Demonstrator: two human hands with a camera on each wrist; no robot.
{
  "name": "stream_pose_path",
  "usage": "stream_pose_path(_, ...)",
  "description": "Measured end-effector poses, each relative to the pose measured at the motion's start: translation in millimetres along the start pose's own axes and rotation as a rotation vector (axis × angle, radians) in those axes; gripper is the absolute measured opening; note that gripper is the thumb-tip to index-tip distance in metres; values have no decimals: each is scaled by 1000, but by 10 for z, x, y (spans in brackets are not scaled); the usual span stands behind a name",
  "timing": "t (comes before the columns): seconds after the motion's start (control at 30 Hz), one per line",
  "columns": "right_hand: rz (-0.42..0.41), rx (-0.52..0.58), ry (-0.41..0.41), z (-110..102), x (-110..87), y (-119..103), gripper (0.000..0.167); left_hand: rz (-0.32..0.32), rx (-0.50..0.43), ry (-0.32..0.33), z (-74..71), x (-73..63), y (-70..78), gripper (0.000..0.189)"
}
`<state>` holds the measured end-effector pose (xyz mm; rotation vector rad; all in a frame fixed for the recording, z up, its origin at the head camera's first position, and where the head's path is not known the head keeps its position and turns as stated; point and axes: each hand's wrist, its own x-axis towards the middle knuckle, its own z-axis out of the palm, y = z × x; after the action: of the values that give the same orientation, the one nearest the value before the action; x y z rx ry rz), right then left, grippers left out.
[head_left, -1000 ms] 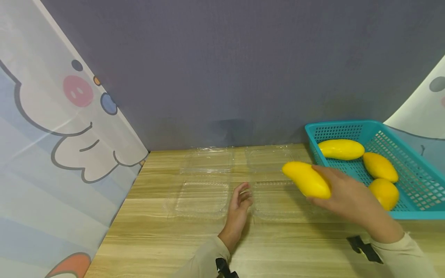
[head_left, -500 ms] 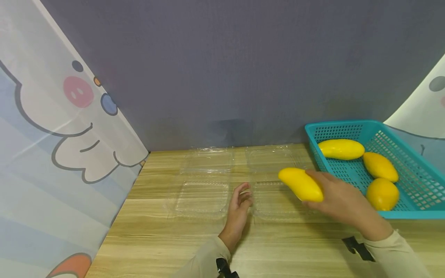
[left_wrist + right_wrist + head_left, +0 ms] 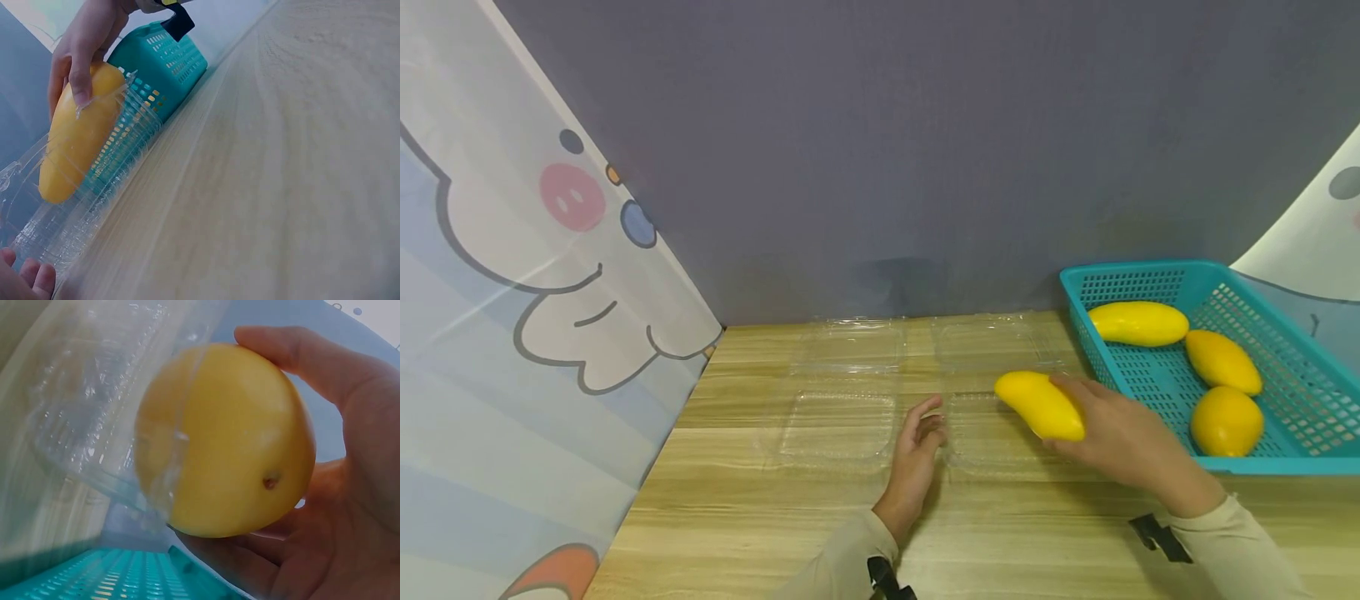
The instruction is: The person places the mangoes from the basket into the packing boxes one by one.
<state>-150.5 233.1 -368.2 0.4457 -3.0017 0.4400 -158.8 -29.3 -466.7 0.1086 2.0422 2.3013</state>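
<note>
A yellow mango (image 3: 1041,406) is gripped at one end by my right hand (image 3: 1120,433), tilted over the base of the right clear plastic clamshell box (image 3: 981,446). In the right wrist view the mango (image 3: 231,444) shows a brown stem mark, with thumb and fingers around it and clear plastic covering part of it. My left hand (image 3: 916,457) lies at that box's left side with loosely bent fingers and nothing in them. Its fingertips (image 3: 44,278) are close to the clear plastic in the left wrist view; I cannot tell whether they touch.
A second clear clamshell box (image 3: 838,454) lies open on the wooden table (image 3: 760,533) to the left. At the right stands a teal basket (image 3: 1285,464) holding several mangoes (image 3: 1225,421). A grey wall (image 3: 880,167) rises behind the table.
My right hand has moved left and slightly toward me with the mango, away from the basket and further over the right box. The left hand has stayed in place.
</note>
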Motion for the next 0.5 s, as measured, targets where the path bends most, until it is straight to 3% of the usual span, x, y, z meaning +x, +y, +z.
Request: stream_pose_path(0.5,7,-6,-15,162,43,-47,85,-27,8,17,0,-15,17,47)
